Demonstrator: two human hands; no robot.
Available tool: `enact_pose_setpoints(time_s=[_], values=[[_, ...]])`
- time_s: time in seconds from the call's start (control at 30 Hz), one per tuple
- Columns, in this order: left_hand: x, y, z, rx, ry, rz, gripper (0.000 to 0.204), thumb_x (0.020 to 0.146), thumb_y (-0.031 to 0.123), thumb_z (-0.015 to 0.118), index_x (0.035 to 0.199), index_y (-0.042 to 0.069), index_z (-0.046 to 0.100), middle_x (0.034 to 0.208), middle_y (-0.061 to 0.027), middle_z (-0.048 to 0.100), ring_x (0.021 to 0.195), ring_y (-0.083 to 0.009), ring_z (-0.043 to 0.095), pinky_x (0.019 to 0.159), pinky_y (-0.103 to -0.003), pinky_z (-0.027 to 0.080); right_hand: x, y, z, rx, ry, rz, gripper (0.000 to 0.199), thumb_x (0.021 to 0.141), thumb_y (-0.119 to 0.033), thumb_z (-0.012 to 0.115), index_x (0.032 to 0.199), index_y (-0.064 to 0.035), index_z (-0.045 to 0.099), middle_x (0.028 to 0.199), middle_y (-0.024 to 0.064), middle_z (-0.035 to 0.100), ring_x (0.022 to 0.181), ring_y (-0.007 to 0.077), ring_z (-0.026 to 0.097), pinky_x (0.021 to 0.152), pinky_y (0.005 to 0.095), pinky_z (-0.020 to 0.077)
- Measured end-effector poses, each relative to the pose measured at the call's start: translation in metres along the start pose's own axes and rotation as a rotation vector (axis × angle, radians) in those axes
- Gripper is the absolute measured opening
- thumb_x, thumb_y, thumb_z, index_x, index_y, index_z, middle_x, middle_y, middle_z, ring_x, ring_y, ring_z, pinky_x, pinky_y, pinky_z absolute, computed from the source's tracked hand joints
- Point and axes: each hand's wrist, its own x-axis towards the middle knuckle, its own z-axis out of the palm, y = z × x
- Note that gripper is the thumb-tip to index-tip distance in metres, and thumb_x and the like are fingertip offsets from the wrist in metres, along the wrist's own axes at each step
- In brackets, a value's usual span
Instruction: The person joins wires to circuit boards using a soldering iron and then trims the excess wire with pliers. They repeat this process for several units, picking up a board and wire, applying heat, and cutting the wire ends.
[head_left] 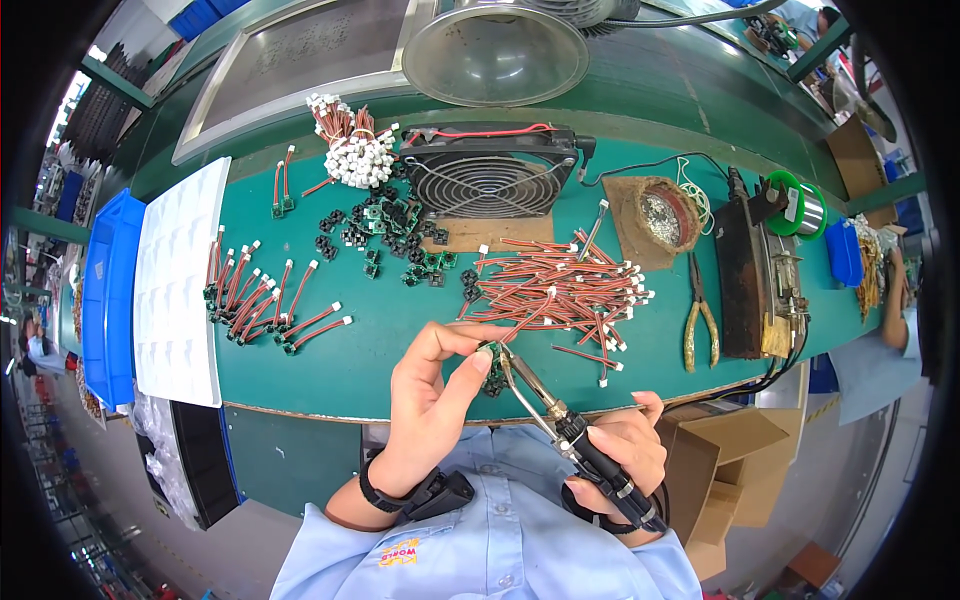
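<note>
One green table (365, 375) spreads before me, its loose pile of red-and-brown wires (550, 285) so near my work that a careless swing of the soldering iron (592, 452) might melt one. My right hand (628, 450) is curled around the iron's handle, while my left hand (430, 388) pinches the small circuit board (494, 376) between thumb and forefinger at the table's near edge. With the iron's end so close to my thumb, a slip could burn me, and a slack pinch could let the board twist.

soldering iron shaft (534, 384) metal; cardboard box (735, 432) matt
</note>
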Motion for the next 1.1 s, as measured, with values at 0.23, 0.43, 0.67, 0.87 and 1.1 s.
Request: enact_pose_setpoints(time_s=[0.23,0.43,0.67,0.87,1.1], values=[[-0.001,-0.003,-0.001,0.012,0.004,0.029,0.005,0.087,0.005,0.053,0.087,0.003,0.048,0.104,-0.016,0.062,0.101,-0.0207,0.056,0.09,-0.033,0.041,-0.005,-0.002,-0.002,-0.014,-0.035,0.0,0.047,0.071,-0.035,0.071,0.108,-0.0093,0.057,0.069,0.0036,0.061,0.068,0.0203,0.058,0.092,0.0445,0.028],[-0.003,-0.004,-0.002,0.04,0.004,0.063,0.006,0.086,0.002,0.054,0.088,0.003,0.048,0.105,-0.0151,0.063,0.102,-0.0199,0.056,0.09,-0.033,0.039,-0.005,-0.006,-0.004,-0.037,-0.057,0.009,0.048,0.071,-0.035,0.071,0.109,-0.0096,0.057,0.07,0.0033,0.061,0.069,0.0204,0.058,0.093,0.0454,0.028],[-0.003,-0.002,-0.003,0.093,0.005,0.092,0.007,0.086,0.002,0.055,0.088,0.003,0.048,0.105,-0.014,0.063,0.101,-0.019,0.056,0.091,-0.033,0.038,-0.002,-0.01,-0.007,-0.008,-0.053,0.029,0.047,0.062,-0.023,0.08,0.103,-0.0076,0.061,0.074,0.0024,0.064,0.071,0.0176,0.06,0.093,0.0411,0.0297],[-0.005,-0.004,-0.005,0.179,0.006,0.123,0.007,0.085,0.002,0.055,0.087,0.004,0.049,0.105,-0.0138,0.064,0.101,-0.0186,0.056,0.091,-0.033,0.037,-0.002,-0.008,-0.006,-0.011,-0.028,0.014,0.045,0.063,-0.025,0.079,0.1,-0.0071,0.062,0.071,0.0025,0.064,0.068,0.0176,0.06,0.092,0.0412,0.0303],[-0.002,0.005,-0.003,-0.119,-0.028,-0.031,0.006,0.086,0.005,0.054,0.086,0.005,0.048,0.106,-0.0165,0.062,0.102,-0.0204,0.056,0.093,-0.035,0.035,-0.013,-0.001,-0.014,-0.053,0.052,-0.078,0.048,0.076,-0.041,0.065,0.107,-0.0059,0.055,0.063,0.0039,0.059,0.066,0.0194,0.056,0.093,0.0465,0.0277]])
